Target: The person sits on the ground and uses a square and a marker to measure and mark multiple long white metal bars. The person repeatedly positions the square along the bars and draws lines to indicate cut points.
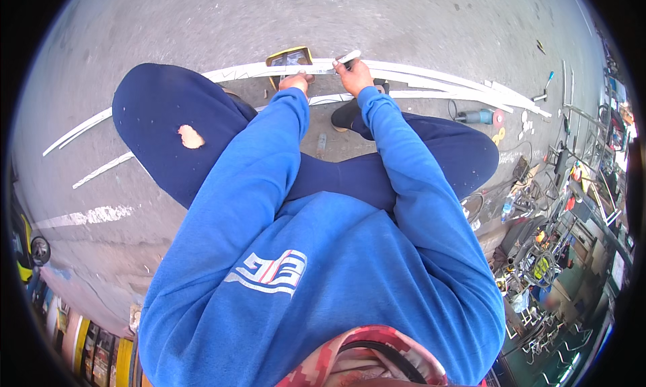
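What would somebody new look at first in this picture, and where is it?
Probably the big bright blue sweatshirt, filling the middle. Next, maybe the hole in the dark blue trousers, on the left leg. Farther up, the right hand holds a white pen-like thing by a long white strip.

Long white strip [321, 67] on gray floor [417, 24]. Left hand [294, 83] on strip's near edge, mid-length. Right hand [354, 76] just right of that, also at strip, gripping white marker-like stick [350, 56]; tip contact unclear. Yellow-framed box [297, 53]: crossed by strip. Second white strip [410, 94]: near side of first. Teal grinder [474, 116]: near side of strip's right part. Blue-handled tool [551, 76]: near strip's right end, far side.
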`<state>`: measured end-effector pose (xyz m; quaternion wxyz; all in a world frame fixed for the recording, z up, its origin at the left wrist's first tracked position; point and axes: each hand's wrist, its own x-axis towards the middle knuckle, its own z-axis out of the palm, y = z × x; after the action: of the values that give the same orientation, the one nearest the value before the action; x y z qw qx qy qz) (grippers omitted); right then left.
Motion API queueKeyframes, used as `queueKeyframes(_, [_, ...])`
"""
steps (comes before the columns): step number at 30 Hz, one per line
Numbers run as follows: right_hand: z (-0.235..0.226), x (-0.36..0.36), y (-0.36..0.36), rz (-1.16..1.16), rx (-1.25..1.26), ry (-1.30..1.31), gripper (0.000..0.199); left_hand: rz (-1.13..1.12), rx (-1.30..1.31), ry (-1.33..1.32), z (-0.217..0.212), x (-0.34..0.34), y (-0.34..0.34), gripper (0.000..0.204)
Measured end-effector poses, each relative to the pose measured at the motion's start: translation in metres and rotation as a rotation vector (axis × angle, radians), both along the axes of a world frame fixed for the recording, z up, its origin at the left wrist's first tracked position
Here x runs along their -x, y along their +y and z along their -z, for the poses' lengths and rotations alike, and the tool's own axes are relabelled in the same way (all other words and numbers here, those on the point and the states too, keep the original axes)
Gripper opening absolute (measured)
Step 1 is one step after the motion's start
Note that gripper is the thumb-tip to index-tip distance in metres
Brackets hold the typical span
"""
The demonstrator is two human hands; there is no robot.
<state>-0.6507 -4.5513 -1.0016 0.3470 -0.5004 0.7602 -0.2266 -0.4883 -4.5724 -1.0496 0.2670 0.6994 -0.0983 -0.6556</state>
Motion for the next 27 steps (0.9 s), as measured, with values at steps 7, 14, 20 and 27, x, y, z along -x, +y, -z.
queueKeyframes(7, [-0.005, -0.004, -0.009, -0.072, -0.048, 0.085, 0.042, 0.018, 0.027, -0.009, 0.000, 0.000, 0.001, 0.031])
queueKeyframes(14, [-0.002, -0.005, -0.012, -0.137, -0.065, 0.114, 0.045, -0.021, 0.022, 0.028, 0.003, 0.001, 0.002, 0.032])
queueKeyframes(20, [-0.006, -0.006, -0.017, -0.170, -0.076, 0.129, 0.043, -0.008, 0.008, 0.027, 0.010, 0.000, 0.002, 0.033])
queueKeyframes(27, [-0.012, -0.007, -0.026, -0.266, -0.188, 0.299, 0.047, 0.036, -0.026, -0.001, -0.001, 0.000, 0.001, 0.032])
